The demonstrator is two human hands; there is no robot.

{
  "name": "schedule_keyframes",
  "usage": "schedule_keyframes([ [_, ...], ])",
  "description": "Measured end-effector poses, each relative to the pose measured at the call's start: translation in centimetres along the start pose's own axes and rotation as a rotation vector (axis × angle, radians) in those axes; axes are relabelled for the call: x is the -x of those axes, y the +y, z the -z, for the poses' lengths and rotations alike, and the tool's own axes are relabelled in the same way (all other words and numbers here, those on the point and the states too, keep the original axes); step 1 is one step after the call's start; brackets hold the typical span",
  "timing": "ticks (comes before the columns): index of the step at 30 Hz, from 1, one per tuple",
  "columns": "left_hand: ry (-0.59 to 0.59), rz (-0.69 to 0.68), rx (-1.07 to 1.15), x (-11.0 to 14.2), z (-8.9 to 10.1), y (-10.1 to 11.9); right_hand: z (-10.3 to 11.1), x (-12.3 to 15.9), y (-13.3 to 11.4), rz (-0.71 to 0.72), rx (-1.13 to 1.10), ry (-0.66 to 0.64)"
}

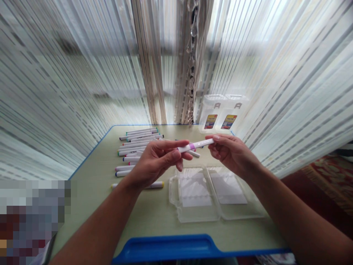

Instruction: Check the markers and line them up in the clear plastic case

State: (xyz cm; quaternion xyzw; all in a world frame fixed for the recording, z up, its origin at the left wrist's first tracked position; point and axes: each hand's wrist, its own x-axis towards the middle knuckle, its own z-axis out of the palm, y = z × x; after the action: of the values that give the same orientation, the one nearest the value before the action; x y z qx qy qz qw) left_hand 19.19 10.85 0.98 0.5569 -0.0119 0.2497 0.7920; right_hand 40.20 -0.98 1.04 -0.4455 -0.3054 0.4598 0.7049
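A white marker with a purple band (197, 144) is held level above the table, one end in each hand. My left hand (161, 158) pinches its left end between thumb and fingers. At the other end, the fingertips of my right hand (230, 149) close on the white barrel. Beyond and below my left hand lie several white markers (138, 149) with coloured ends, in a loose column. My left wrist partly covers a yellow-ended marker (154, 185). Under both hands a clear plastic case (193, 215) lies opened flat, with a white sheet in each half.
Two clear cases (220, 106) with printed labels stand upright at the table's back right. The pale green table (91, 206) has a blue rim and a blue front trough (171, 244). String curtains (96, 55) with a beaded strand hang behind and on both sides.
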Motion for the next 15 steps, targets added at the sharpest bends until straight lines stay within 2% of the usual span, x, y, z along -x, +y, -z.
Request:
schedule_keyframes([
  [9, 0.021, 0.048, 0.031, -0.06, -0.33, 0.37, -0.20, 0.06, -0.08, 0.055, 0.020, -0.010],
  [15, 0.198, 0.077, -0.058, -0.50, -0.11, -0.03, -0.14, 0.02, -0.13, 0.127, 0.093, 0.025],
])
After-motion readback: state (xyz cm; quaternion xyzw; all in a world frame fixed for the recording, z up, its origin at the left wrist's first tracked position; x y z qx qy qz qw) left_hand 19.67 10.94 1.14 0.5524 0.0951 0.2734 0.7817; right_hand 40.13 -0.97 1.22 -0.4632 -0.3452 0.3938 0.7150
